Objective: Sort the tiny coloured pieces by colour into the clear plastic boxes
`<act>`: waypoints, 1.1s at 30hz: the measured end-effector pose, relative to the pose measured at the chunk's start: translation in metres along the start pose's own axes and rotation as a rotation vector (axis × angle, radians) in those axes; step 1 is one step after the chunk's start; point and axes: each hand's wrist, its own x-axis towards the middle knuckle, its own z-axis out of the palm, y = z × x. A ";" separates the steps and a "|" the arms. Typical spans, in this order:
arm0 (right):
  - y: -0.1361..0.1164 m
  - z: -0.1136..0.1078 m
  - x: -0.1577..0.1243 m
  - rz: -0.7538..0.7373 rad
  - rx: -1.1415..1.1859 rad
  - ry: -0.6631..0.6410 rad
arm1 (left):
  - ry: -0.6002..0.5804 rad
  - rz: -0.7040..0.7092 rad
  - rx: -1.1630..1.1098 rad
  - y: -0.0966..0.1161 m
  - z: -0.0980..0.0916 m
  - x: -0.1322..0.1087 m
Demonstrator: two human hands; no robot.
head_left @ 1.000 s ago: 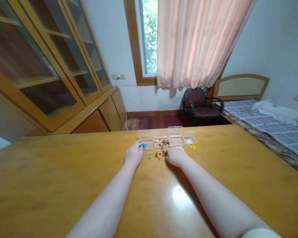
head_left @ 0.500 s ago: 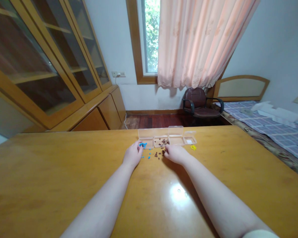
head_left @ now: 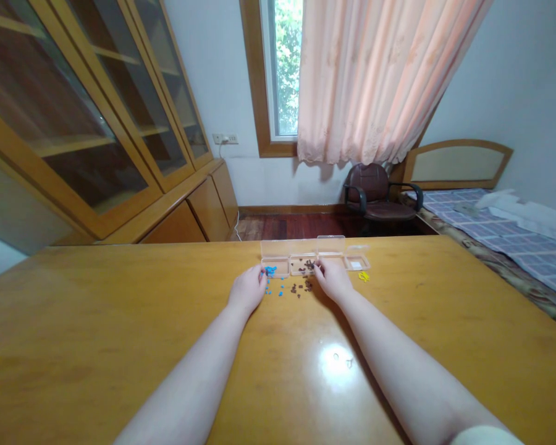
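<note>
My left hand rests at the left edge of a clear plastic box, fingers curled together beside small blue pieces. Whether something is pinched there is too small to tell. Over the right side of a second clear box, my right hand has thumb and fingers closed at small brown pieces; what they hold, if anything, is unclear. More brown bits and loose blue bits lie on the table in front of the boxes.
Farther right stand a third clear box, lid raised, and a smaller one with something white inside. A yellow cluster lies in front. Beyond the wooden table are an armchair, a bed and a glass-doored cabinet.
My right hand has moved forward from the brown bits on the table to the second box. My left hand stays almost in place. The view has shifted slightly.
</note>
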 end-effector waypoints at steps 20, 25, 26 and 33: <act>-0.011 -0.010 -0.010 0.178 -0.435 -0.288 | -0.090 -0.086 0.163 0.000 -0.004 -0.002; -0.014 -0.008 -0.011 0.129 -0.472 -0.297 | -0.079 -0.073 0.148 -0.002 -0.002 -0.001; -0.015 -0.006 -0.011 0.127 -0.472 -0.294 | -0.079 -0.073 0.143 -0.003 -0.001 -0.001; -0.014 -0.009 -0.008 0.103 -0.452 -0.283 | -0.070 -0.066 0.122 -0.006 -0.001 -0.001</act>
